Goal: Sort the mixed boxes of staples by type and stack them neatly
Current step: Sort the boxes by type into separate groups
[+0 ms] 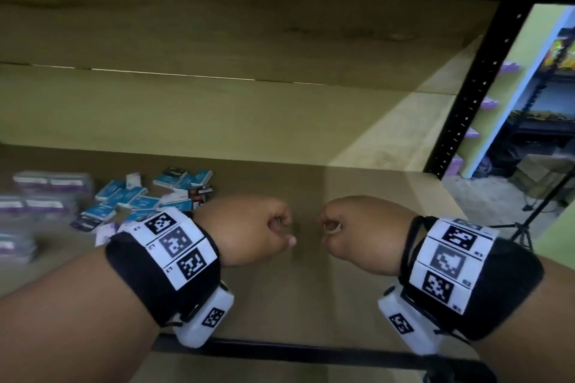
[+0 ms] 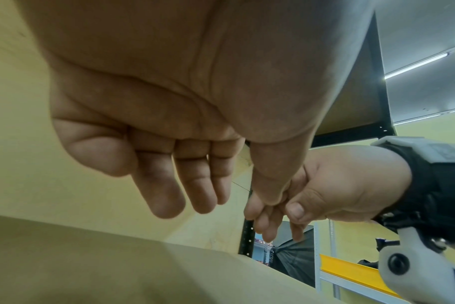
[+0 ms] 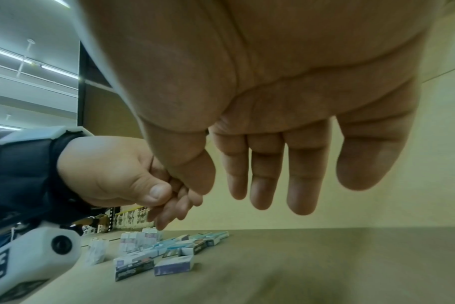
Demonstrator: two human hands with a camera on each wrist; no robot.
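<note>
A loose pile of small blue-and-white staple boxes [image 1: 146,196] lies on the shelf board [image 1: 311,298] at the left, with one black box [image 1: 202,193] among them. Neater rows of purple-and-white boxes [image 1: 46,193] stand further left. The right wrist view shows the same pile [image 3: 169,253] beyond my left hand. My left hand [image 1: 264,227] hovers just right of the pile, fingers hanging loosely, holding nothing. My right hand [image 1: 351,227] hangs beside it, thumbs almost meeting, also holding nothing. In the wrist views the left hand's fingers [image 2: 182,185] and the right hand's fingers [image 3: 273,174] point down over bare board.
The shelf is a deep bay with a cardboard-coloured back wall [image 1: 217,40] and another shelf above. A black perforated upright [image 1: 476,87] bounds it on the right, and a black rail [image 1: 311,354] runs along the front edge. A tripod [image 1: 535,221] stands beyond the shelf at right.
</note>
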